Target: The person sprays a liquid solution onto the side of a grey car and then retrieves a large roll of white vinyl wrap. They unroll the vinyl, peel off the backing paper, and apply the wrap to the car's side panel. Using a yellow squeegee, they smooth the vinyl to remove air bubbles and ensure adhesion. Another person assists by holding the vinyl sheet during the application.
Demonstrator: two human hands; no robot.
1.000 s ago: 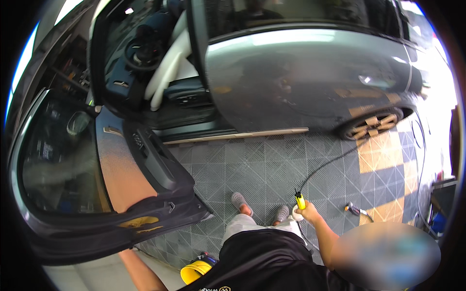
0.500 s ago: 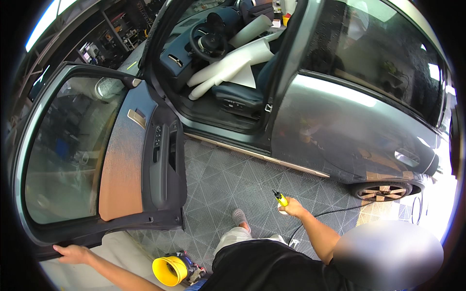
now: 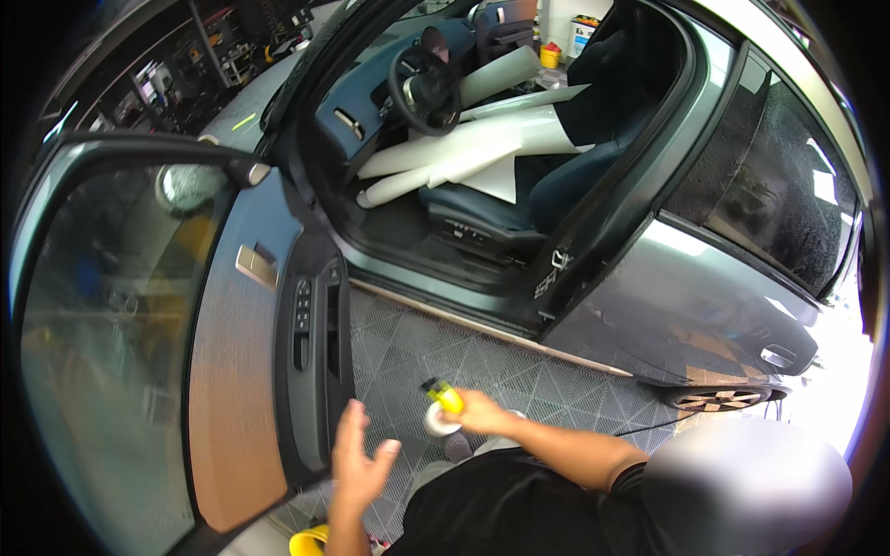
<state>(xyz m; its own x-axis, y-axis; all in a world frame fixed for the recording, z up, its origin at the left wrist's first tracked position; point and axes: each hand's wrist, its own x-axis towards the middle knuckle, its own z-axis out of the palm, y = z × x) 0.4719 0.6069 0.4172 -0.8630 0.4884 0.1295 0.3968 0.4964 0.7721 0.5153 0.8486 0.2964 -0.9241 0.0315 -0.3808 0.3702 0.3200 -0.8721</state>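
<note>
My right hand (image 3: 482,410) is closed around what looks like a spray bottle (image 3: 446,398), with a yellow and black head and a white rounded body. It is held above the floor in front of my body. My left hand (image 3: 360,466) is raised beside the lower inner edge of the opened car door (image 3: 246,371), slightly blurred, fingers stretched and thumb apart. Whether it touches the door, I cannot tell. The door's inner panel is blue at the top and brown-orange below, and droplets or a wet sheen show on it.
Inside the grey car, white rolled sheets (image 3: 482,148) lie across the front seat (image 3: 482,204) near the steering wheel (image 3: 428,91). The closed rear door (image 3: 686,296) is at right. A yellow bucket (image 3: 309,540) stands at bottom left, on the grey tiled floor (image 3: 399,334).
My left hand has let go of the door's outer lower edge and moved right to its inner side. The right hand has carried the spray bottle left. The view has shifted.
</note>
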